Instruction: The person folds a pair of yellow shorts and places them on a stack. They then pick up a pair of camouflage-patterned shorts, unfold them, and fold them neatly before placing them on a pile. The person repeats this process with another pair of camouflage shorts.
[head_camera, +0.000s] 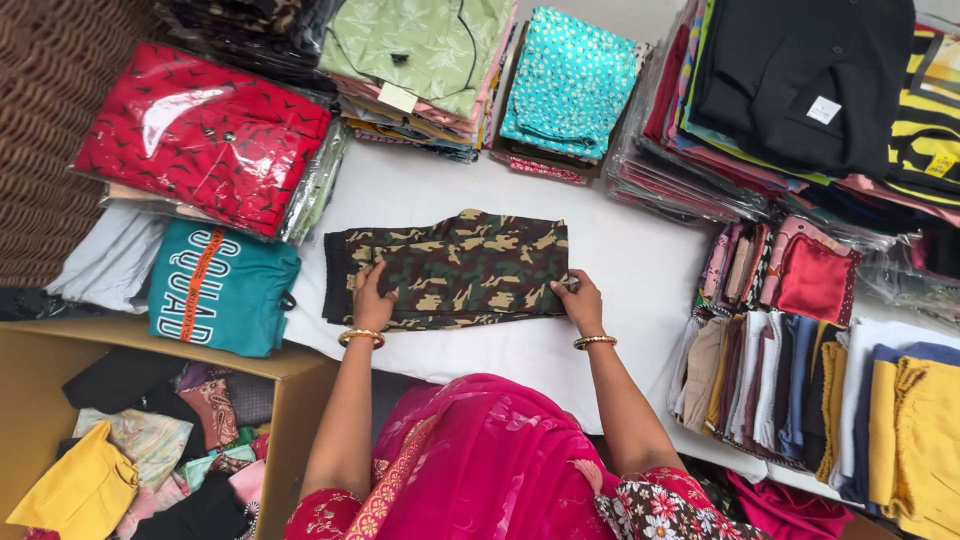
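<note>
Both hands press a folded camouflage garment (455, 268) lying on the white surface (620, 250): left hand (372, 298) flat, grip released; right hand (580, 300) pinching its right edge, between clothing stacks.

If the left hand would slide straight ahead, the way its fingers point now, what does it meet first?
Probably the green leaf-print shirt stack. The left hand first crosses the camouflage garment and bare white table.
</note>
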